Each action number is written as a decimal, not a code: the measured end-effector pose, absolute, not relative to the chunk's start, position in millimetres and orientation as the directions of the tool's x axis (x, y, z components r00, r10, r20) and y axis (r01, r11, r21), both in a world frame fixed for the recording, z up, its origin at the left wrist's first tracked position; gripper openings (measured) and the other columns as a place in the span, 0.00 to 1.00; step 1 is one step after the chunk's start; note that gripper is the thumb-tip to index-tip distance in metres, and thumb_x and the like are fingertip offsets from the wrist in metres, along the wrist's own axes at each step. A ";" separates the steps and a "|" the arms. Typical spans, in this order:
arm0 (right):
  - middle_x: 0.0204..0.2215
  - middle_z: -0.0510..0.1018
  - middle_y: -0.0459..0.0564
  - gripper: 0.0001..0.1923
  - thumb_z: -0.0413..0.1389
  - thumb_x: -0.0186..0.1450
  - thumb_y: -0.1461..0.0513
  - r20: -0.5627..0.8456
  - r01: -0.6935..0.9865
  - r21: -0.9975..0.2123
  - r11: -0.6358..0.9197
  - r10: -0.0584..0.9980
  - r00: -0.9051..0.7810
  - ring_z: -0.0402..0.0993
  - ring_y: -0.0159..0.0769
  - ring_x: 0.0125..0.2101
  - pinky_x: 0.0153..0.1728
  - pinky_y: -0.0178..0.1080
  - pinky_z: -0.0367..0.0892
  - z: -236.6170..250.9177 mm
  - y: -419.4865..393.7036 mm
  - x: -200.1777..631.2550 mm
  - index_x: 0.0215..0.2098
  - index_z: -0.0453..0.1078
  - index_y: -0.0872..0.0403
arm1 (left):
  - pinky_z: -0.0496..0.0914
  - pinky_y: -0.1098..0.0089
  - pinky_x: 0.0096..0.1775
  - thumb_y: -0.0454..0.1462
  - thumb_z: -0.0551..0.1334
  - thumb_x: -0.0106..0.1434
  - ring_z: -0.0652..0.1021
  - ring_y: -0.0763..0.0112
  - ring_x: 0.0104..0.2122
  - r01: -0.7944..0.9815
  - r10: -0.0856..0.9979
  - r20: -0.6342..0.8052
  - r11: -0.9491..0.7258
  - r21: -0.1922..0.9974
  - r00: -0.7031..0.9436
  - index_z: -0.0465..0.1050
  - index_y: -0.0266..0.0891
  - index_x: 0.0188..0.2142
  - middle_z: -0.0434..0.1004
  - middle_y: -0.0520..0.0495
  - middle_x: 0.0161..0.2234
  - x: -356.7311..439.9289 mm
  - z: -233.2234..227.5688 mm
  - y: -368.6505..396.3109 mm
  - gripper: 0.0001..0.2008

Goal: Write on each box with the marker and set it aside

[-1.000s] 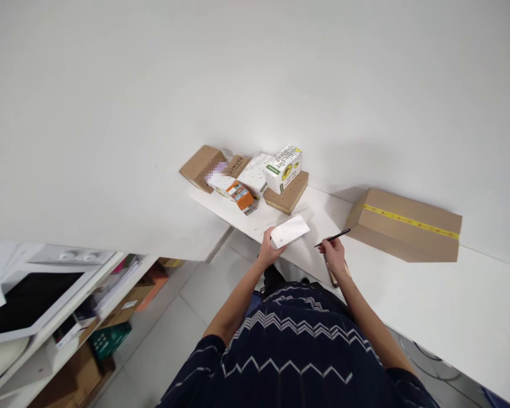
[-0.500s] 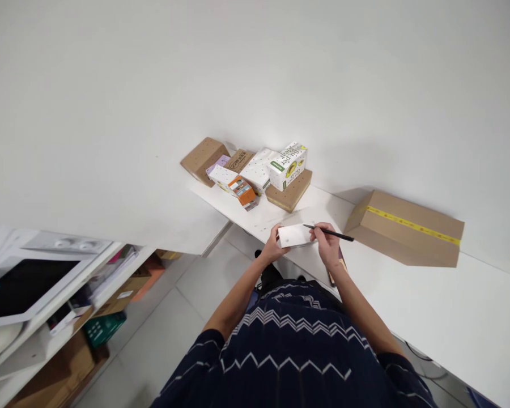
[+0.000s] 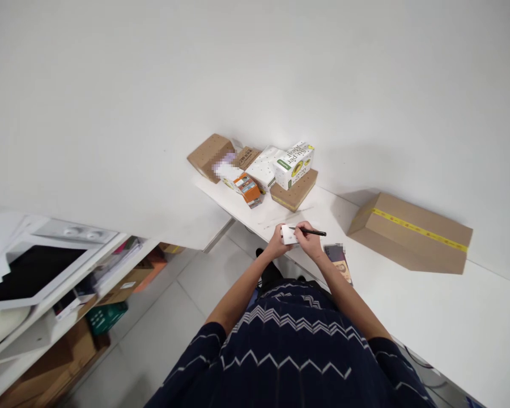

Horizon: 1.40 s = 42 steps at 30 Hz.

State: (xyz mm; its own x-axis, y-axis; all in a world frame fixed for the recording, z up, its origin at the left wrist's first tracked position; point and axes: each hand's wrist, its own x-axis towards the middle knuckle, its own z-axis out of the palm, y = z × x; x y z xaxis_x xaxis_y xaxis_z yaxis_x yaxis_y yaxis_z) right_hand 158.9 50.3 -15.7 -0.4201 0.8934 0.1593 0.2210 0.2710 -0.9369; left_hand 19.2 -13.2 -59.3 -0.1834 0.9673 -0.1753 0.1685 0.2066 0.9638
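A small white box (image 3: 288, 234) is in my left hand (image 3: 277, 243), its fingers closed around the left end. My right hand (image 3: 309, 240) grips a black pen (image 3: 317, 232) and lies over the right part of the box, hiding it. The pen's tip is at the box's upper face; whether it touches, I cannot tell. Both hands are above the front edge of the white table (image 3: 391, 300). To the right of my right forearm lies a dark phone-like object (image 3: 339, 262) with a picture on its lower part.
Behind my hands a white avocado-print box (image 3: 295, 164) rests on a flat brown box (image 3: 295, 195). Beside them are an orange box (image 3: 247, 187) and a brown carton (image 3: 211, 156). A large taped carton (image 3: 412, 232) stands at right. A cluttered shelf (image 3: 110, 249) is at lower left.
My right hand has moved left with the pen, onto the white box, covering more of it. The dark phone-like object now shows more beside my forearm. The view has shifted slightly.
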 end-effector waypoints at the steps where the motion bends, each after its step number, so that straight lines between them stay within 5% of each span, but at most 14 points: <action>1: 0.23 0.70 0.43 0.07 0.49 0.61 0.58 0.174 0.230 -0.928 0.294 0.886 -0.429 0.67 0.32 0.24 0.28 0.34 0.63 -16.1 50.0 158.9 0.30 0.65 0.52 | 0.69 0.69 0.37 0.30 0.66 0.42 0.72 0.70 0.36 0.193 0.965 -0.183 0.219 0.956 -0.190 0.53 0.41 0.53 0.68 0.49 0.40 19.5 -57.4 -13.4 0.38; 9: 0.25 0.73 0.45 0.10 0.48 0.62 0.57 0.180 0.288 -0.894 0.344 0.864 -0.471 0.68 0.33 0.26 0.31 0.35 0.64 -12.3 50.2 158.6 0.31 0.68 0.52 | 0.67 0.67 0.37 0.30 0.66 0.41 0.73 0.65 0.35 0.383 0.926 -0.192 0.315 0.869 -0.325 0.57 0.41 0.54 0.70 0.47 0.41 23.7 -45.0 -15.4 0.38; 17: 0.23 0.71 0.45 0.10 0.47 0.62 0.57 0.184 0.303 -0.885 0.354 0.863 -0.471 0.67 0.33 0.25 0.30 0.35 0.63 -15.0 50.6 155.5 0.30 0.67 0.53 | 0.68 0.68 0.36 0.32 0.67 0.43 0.73 0.65 0.34 0.427 0.932 -0.198 0.320 0.845 -0.305 0.60 0.41 0.49 0.71 0.49 0.38 23.3 -40.6 -16.2 0.31; 42: 0.23 0.72 0.45 0.08 0.50 0.60 0.57 0.175 0.256 -0.913 0.317 0.872 -0.458 0.66 0.33 0.24 0.29 0.36 0.62 -15.5 52.5 155.0 0.28 0.67 0.52 | 0.69 0.64 0.40 0.34 0.64 0.48 0.75 0.60 0.39 0.548 0.922 -0.294 0.386 0.742 -0.252 0.54 0.41 0.53 0.71 0.45 0.44 23.6 -31.5 -15.8 0.33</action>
